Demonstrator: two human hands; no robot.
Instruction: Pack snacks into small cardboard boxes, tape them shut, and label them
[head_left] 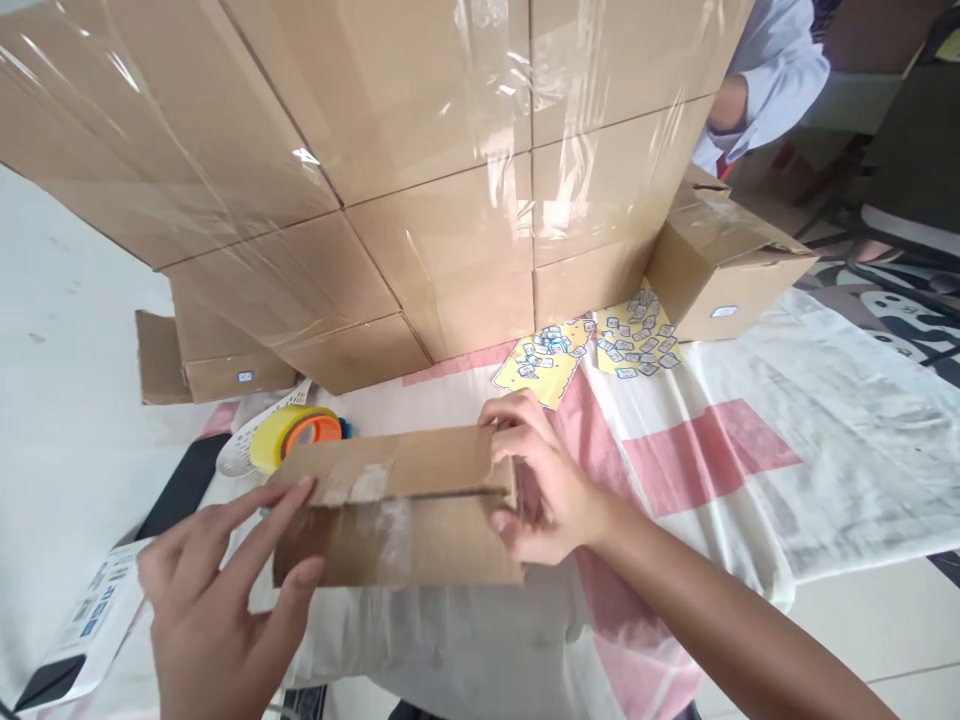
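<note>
Cloth-covered table (712,450), pink and white; on it: stacked cartons (442,250); yellow label sheets (551,382)

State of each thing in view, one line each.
Small box: seam taped, held
Right hand: gripping the box's right end
Left hand: touching its left end, grip unclear
Stacked boxes: crossed with clear tape
Box at right: standing, labelled
Yellow sheets: lying, strewn with small labels
Tablecloth: wrinkled
Yellow ring, orange ring: overlapping

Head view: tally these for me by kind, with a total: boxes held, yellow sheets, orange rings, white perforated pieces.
Held cardboard box: 1
Yellow sheets: 2
Orange ring: 1
White perforated piece: 1
Total: 5
</note>
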